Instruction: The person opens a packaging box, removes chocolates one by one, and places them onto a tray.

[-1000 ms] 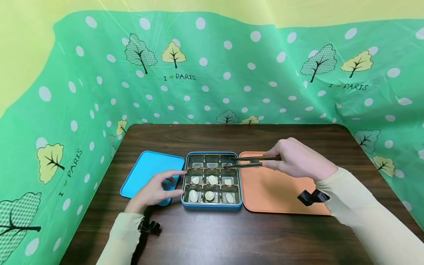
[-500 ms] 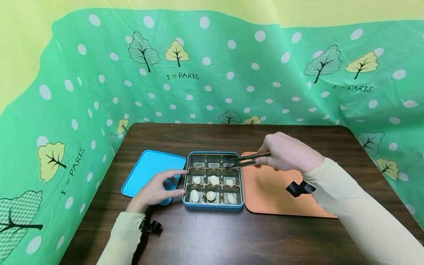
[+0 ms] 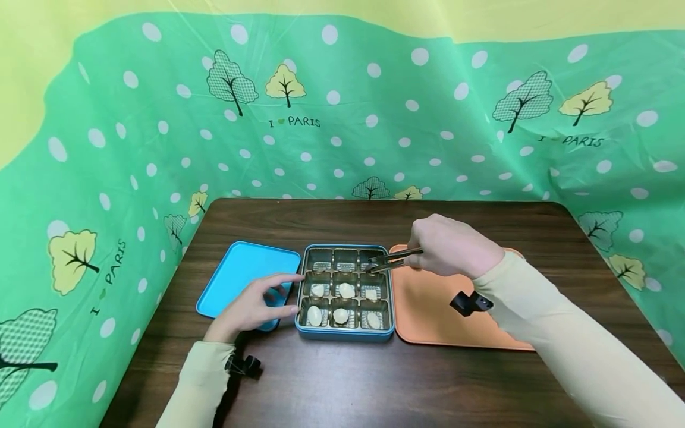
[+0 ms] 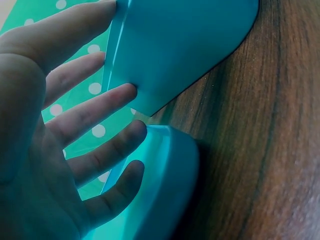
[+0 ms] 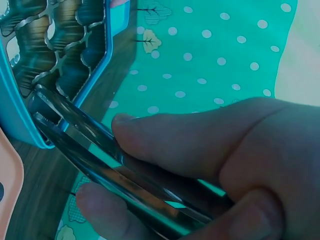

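A blue box (image 3: 345,336) with a dark divided insert sits mid-table. White pieces (image 3: 346,290), some round, some oval, lie in its middle and front rows. My right hand (image 3: 455,244) grips dark metal tongs (image 3: 398,260) between thumb and fingers. Their two tips dip into the back right compartment, a little apart, as the right wrist view also shows at the box corner (image 5: 42,142). Nothing shows between the tips. My left hand (image 3: 251,304) touches the box's left edge with thumb and forefinger, its other fingers loosely extended over the blue lid (image 3: 241,270).
An orange tray (image 3: 428,321) lies right of the box, partly under my right forearm. A dark round thing (image 5: 1,191) shows on it at the right wrist view's edge. The brown wooden table (image 3: 342,380) meets a green dotted curtain (image 3: 364,142) at the back.
My right hand has moved left, closer to the box, and the tongs slant more steeply. Their tips stay in the back right compartment, slightly nearer each other. The left hand keeps its place.
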Action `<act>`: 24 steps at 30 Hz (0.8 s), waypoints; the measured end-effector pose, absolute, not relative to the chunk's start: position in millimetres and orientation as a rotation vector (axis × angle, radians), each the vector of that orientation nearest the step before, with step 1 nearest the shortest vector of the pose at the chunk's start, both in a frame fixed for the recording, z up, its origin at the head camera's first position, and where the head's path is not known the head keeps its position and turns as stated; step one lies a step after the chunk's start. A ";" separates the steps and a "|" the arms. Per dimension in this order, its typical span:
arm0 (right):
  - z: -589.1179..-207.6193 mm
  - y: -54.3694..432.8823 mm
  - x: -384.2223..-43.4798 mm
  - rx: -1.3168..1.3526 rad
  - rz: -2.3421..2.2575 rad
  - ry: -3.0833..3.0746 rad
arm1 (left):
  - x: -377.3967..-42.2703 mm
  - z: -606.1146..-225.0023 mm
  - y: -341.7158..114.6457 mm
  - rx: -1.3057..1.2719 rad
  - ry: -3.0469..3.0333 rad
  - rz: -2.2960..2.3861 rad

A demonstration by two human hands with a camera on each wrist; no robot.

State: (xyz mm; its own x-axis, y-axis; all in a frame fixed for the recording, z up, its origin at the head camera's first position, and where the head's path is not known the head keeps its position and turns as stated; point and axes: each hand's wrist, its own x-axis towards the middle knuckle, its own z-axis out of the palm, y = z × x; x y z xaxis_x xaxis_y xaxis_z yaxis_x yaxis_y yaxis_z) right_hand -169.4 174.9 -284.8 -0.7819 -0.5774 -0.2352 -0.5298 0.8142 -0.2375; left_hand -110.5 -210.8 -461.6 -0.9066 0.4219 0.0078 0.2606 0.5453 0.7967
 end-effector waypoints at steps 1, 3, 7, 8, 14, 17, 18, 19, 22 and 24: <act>-285.7 174.6 -169.7 -0.851 -0.229 2.701 | -110.7 -461.7 -210.8 0.579 2.593 1.293; -287.7 174.2 -170.4 -0.851 -0.239 2.698 | -110.9 -461.4 -210.5 0.576 2.590 1.291; -290.7 173.8 -171.1 -0.889 -0.256 2.702 | -112.1 -462.6 -210.6 0.568 2.593 1.279; -291.1 174.1 -171.1 -0.889 -0.262 2.704 | -112.3 -462.7 -210.5 0.564 2.593 1.277; -290.4 176.9 -168.9 -0.863 -0.304 2.708 | -112.4 -461.1 -209.4 0.546 2.595 1.272; -291.0 178.6 -168.0 -0.842 -0.326 2.710 | -112.8 -461.3 -209.4 0.554 2.596 1.271; -291.5 179.5 -167.7 -0.836 -0.334 2.711 | -112.9 -461.3 -209.4 0.558 2.596 1.271; -292.1 180.5 -167.5 -0.831 -0.345 2.712 | -113.0 -461.4 -209.5 0.562 2.596 1.271; -293.4 183.8 -166.5 -0.827 -0.371 2.715 | -113.2 -462.3 -210.0 0.573 2.597 1.271; -294.1 186.6 -165.5 -0.820 -0.381 2.720 | -112.9 -462.0 -210.1 0.576 2.596 1.273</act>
State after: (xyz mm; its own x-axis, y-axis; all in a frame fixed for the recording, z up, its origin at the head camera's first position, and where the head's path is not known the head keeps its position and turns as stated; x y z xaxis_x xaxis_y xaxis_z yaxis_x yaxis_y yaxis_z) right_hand -165.5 186.6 -294.1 -0.8019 -0.5687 -0.1831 -0.4964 0.8048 -0.3253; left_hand -112.9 -210.1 -462.0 -0.9057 0.4240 -0.0023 0.2579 0.5550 0.7908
